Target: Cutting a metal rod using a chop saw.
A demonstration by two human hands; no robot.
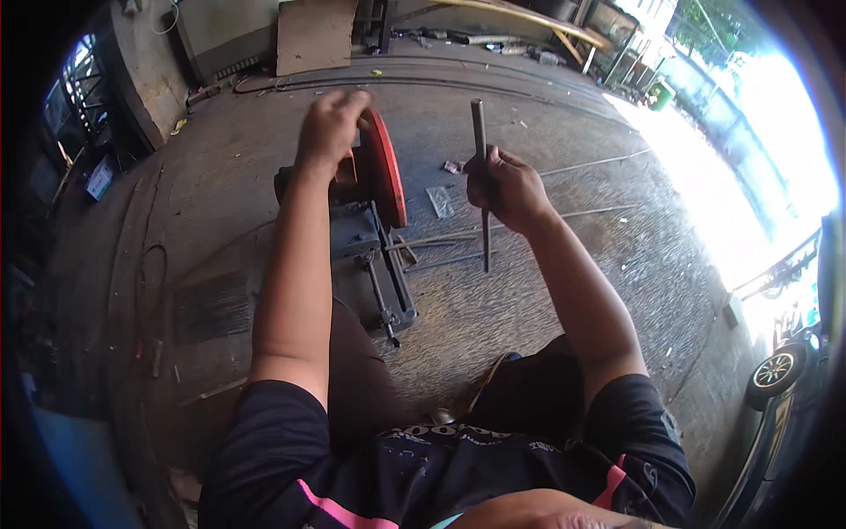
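Note:
My right hand (511, 187) is closed round a grey metal rod (479, 125), held nearly upright. The rod's upper end sticks out above my fist, and a thinner, darker length runs down below it. To the left, a cut-off saw (354, 231) with a red blade guard (384, 167) stands on the floor in front of my knees. My left hand (330, 130) is above the saw beside the top of the guard, its fingers curled and slightly blurred. Whatever lies inside that grip is hidden. The saw's clamp screw (379, 291) shows along its base.
Thin metal bars (445, 257) lie on the floor right of the saw. A small clear plastic piece (439, 202) lies beyond them. A brown board (315, 37) leans at the back wall. Far right, a black vehicle's wheel (775, 370) shows near the sunlit opening.

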